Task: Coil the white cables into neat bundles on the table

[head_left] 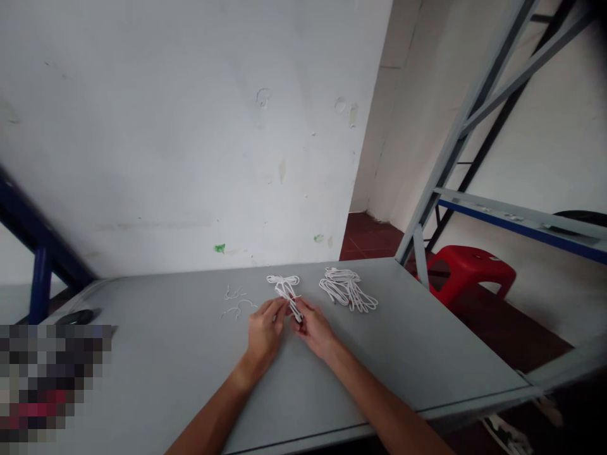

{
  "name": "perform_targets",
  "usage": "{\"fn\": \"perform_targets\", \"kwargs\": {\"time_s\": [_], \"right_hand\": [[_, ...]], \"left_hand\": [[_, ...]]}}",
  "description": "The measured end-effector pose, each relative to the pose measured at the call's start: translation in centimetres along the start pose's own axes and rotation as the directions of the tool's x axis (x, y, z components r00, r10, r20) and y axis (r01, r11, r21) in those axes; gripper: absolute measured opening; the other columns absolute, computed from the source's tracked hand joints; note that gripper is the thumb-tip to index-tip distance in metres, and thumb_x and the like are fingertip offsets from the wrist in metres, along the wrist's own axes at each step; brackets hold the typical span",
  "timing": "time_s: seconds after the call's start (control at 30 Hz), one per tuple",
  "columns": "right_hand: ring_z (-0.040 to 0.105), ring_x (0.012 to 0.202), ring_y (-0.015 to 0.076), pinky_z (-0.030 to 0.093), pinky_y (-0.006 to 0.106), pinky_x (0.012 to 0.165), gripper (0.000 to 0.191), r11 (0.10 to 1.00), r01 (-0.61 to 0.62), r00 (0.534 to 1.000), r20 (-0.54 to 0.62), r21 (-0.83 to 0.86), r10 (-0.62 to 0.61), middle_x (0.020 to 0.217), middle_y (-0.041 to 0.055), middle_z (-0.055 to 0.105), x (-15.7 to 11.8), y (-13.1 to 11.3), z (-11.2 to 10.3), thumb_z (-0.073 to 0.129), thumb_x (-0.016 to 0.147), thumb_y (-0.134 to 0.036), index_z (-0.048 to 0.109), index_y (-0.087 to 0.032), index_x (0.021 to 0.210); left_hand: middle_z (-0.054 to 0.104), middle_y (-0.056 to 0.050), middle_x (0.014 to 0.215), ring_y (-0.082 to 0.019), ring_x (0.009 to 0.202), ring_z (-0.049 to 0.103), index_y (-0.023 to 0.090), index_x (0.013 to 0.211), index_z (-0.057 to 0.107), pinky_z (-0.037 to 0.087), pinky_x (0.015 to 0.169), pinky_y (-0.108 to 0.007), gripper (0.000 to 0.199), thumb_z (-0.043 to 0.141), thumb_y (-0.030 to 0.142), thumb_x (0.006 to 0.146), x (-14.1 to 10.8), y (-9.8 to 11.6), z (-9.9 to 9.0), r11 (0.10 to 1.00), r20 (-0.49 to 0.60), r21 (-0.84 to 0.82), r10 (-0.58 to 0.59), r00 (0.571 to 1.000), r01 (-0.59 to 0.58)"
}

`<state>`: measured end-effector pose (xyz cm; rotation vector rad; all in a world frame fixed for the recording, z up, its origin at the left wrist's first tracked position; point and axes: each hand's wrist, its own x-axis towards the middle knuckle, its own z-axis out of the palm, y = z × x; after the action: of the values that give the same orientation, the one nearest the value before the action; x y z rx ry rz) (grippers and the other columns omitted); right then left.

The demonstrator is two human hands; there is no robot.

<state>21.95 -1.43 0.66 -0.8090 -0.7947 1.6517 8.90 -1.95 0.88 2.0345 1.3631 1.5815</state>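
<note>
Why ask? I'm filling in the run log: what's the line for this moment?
left hand: holds white cord bundle | right hand: holds same bundle | nearby: coiled white cords, short white pieces | surface: gray table

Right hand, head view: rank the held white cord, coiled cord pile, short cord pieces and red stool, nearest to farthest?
From the right hand:
1. Held white cord: touching, centre.
2. Coiled cord pile: beyond, right.
3. Short cord pieces: left.
4. Red stool: far right.
</note>
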Motion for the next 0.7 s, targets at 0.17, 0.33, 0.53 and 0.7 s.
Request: {"fn": "perform_targets", "kwargs": {"time_s": [0.17, 0.33, 0.53, 0.7], "right_hand": [[0.039, 0.042, 0.0073, 0.023, 0.021, 0.037, 0.039, 0.978, 0.140, 0.990, 0.015, -0.156, -0.139, 0.055, -0.0060, 0.051, 0.1, 0.5, 0.0, 0.068, 0.076, -0.056, 0.064, -0.018, 0.087], [0.036, 0.044, 0.0085, 0.025, 0.022, 0.042, 0.059, 0.919, 0.206, 0.978, 0.047, -0.336, -0.202, 0.052, -0.0075, 0.045, 0.4, 0.8, -0.4, 0.062, 0.080, -0.058, 0.063, -0.016, 0.121], [0.040, 0.051, 0.0104, 0.033, 0.024, 0.050, 0.054, 0.774, 0.351, 0.933, 0.127, -0.526, -0.336, 0.061, -0.0035, 0.049, 0.6, 1.0, -0.6, 0.057, 0.086, -0.053, 0.067, -0.015, 0.122], [0.046, 0.062, 0.0140, 0.038, 0.025, 0.057, 0.034, 0.680, 0.427, 0.896, 0.174, -0.596, -0.409, 0.074, 0.0011, 0.058, 0.4, 0.8, -0.4, 0.059, 0.087, -0.043, 0.075, -0.023, 0.109]], "left_hand": [[0.077, -0.006, 0.090, -0.022, 0.083, 0.071, 0.021, 0.083, 0.077, 0.052, 0.080, -0.031, 0.016, 0.068, 0.034, 0.080, 0.5, 0.7, 0.1, 0.902, 0.069, -0.255, -0.344, 0.936, 0.350], [0.075, -0.005, 0.077, -0.020, 0.073, 0.069, 0.015, 0.076, 0.072, 0.050, 0.073, -0.028, 0.025, 0.079, 0.037, 0.067, 1.1, 0.1, 0.0, 0.687, 0.199, -0.483, -0.518, 0.832, 0.543], [0.075, -0.003, 0.074, -0.017, 0.064, 0.068, 0.017, 0.089, 0.058, 0.051, 0.068, -0.029, 0.046, 0.088, 0.031, 0.057, 0.7, -0.9, 0.3, 0.353, 0.339, -0.710, -0.587, 0.735, 0.609], [0.076, -0.004, 0.079, -0.017, 0.070, 0.070, 0.015, 0.094, 0.058, 0.052, 0.072, -0.029, 0.051, 0.090, 0.027, 0.056, 0.4, -1.6, 0.6, 0.270, 0.373, -0.736, -0.605, 0.704, 0.621]]}}
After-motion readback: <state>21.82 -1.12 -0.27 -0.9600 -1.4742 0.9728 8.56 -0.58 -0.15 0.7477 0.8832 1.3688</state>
